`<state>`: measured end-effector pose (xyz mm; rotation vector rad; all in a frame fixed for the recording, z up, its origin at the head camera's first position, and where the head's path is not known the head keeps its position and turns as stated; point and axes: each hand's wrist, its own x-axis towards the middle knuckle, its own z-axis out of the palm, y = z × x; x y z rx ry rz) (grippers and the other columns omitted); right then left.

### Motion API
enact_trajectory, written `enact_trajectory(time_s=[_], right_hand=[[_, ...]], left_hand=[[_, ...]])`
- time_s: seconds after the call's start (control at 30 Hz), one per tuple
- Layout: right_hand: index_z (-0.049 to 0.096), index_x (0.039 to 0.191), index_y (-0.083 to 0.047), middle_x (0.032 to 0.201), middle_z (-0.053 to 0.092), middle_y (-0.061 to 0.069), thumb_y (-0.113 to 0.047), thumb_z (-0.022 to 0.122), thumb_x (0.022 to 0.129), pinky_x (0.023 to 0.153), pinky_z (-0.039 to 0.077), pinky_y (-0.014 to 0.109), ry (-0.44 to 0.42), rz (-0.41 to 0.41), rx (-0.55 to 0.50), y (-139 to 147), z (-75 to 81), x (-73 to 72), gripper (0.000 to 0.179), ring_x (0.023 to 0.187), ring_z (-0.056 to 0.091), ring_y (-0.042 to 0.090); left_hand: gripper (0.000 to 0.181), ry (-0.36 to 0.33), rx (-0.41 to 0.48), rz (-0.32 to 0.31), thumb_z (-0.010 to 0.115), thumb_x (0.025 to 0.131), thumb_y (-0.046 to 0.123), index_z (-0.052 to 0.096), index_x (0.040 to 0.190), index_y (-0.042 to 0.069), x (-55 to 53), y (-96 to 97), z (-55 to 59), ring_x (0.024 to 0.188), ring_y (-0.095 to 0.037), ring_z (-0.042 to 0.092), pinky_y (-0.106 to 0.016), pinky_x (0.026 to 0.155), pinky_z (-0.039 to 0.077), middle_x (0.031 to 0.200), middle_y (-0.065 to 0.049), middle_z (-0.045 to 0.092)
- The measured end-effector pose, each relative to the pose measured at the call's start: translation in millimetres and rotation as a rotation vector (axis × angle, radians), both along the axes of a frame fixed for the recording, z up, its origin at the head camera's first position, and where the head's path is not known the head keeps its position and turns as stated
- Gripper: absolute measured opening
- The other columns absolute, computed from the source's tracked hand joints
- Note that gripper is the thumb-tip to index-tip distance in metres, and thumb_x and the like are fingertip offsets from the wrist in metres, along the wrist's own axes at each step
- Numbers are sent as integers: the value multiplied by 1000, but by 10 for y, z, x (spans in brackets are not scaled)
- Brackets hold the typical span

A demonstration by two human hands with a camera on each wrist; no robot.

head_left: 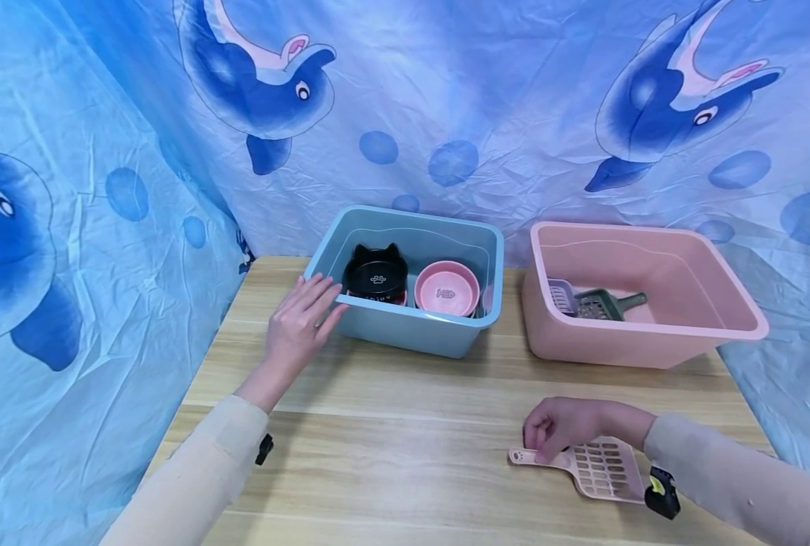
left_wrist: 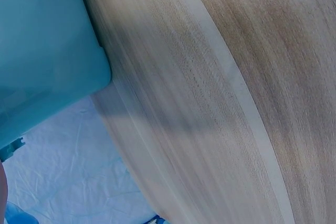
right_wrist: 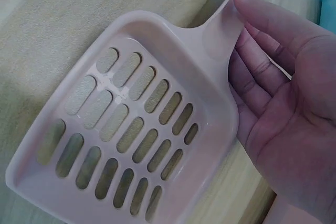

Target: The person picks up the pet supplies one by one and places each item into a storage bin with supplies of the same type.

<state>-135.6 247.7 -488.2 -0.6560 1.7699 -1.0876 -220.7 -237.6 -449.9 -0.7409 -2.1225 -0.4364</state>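
A pink slotted litter scoop [head_left: 606,469] is at the front right of the table. My right hand [head_left: 565,426] pinches its handle between thumb and fingers, and the slotted head points toward the right sleeve. In the right wrist view the scoop [right_wrist: 210,40] shows its slots, with the thumb lying along the handle. My left hand [head_left: 299,322] rests with extended fingers on the near left corner of a blue bin [head_left: 405,334]. Inside that bin are a black cat-eared bowl [head_left: 376,277] and a pink bowl [head_left: 447,292] with a fish-bone print.
Right of the blue bin stands a pink bin [head_left: 603,347]. It holds a dark green scoop [head_left: 603,305] and a pale purple scoop [head_left: 560,296]. Both bins stand at the back of the wooden table [head_left: 378,455], before a blue dolphin-print curtain [head_left: 473,98].
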Motion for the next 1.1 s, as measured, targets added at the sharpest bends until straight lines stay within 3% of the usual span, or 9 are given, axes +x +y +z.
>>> enact_trajectory(time_s=[0.17, 0.37, 0.57, 0.8, 0.97, 1.1], right_hand=[[70, 99, 11, 79, 68, 18, 3, 79, 89, 63, 43, 10, -5, 14, -30, 16, -15, 9, 16, 69, 56, -3], [71, 98, 7, 79, 66, -2, 1, 77, 93, 63, 45, 12, 22, 10, -38, 32, 92, -23, 10, 70, 56, -2], [73, 100, 0, 83, 64, -9, -6, 76, 96, 65, 46, 12, 150, -18, -56, 16, 291, -111, 8, 74, 56, -2], [77, 104, -8, 87, 73, -3, -11, 77, 98, 67, 55, 17, 283, -90, -46, -46, 756, -202, 7, 76, 63, 3], [78, 106, -13, 88, 74, 4, -15, 78, 98, 64, 58, 24, 360, -196, 16, -34, 1258, -230, 8, 74, 64, 9], [77, 107, -12, 93, 72, 7, -15, 77, 99, 64, 59, 27, 405, -273, 43, 46, 1662, -297, 8, 75, 65, 14]], left_hand=[[42, -8, -4, 0, 64, 108, 38, 77, 125, 1, 9, 3, 14, 122, -43, 71, -60, 111, 53, 125, -22, 76], [41, -9, 1, -3, 65, 108, 37, 78, 124, 1, 4, 2, 13, 122, -43, 71, -60, 111, 53, 125, -22, 76], [43, -10, -4, 2, 64, 109, 38, 77, 125, 1, 2, -3, 4, 122, -42, 71, -60, 111, 53, 126, -22, 76], [40, -13, -5, 9, 68, 106, 35, 77, 125, 1, -2, -8, -12, 122, -43, 70, -59, 113, 52, 125, -23, 75], [37, -17, 0, 8, 77, 101, 29, 77, 125, 1, -5, -7, -21, 123, -44, 70, -60, 114, 51, 126, -24, 75], [37, -18, -8, 4, 73, 103, 31, 77, 126, 1, -4, -6, -13, 123, -43, 70, -60, 113, 52, 125, -23, 75]])
